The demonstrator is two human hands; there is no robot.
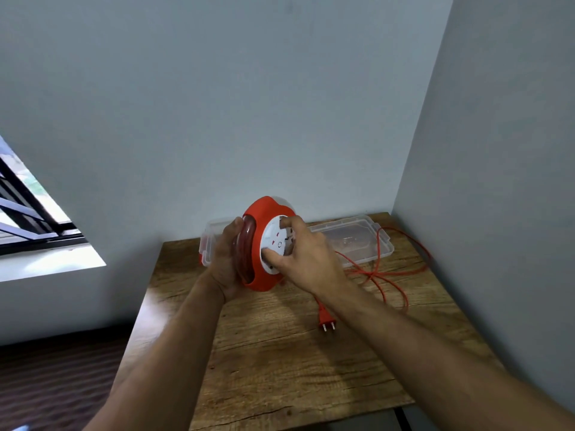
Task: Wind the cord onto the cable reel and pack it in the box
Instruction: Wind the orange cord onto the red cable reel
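A red and white cable reel [260, 225] is held upright above the wooden table [280, 353]. My left hand [227, 259] grips its left side from behind. My right hand [306, 253] grips the white round face, fingers curled on its rim. The orange cord [392, 275] lies in loose loops on the table to the right. Its orange plug [326, 320] rests on the table in front of the reel. The clear plastic box [210, 241] stands behind the reel, mostly hidden by it.
The box's clear lid [351, 241] lies at the back right against the wall. Walls close the table at the back and right. A window [28, 213] is at the left. Dark floor lies beyond the table's left edge.
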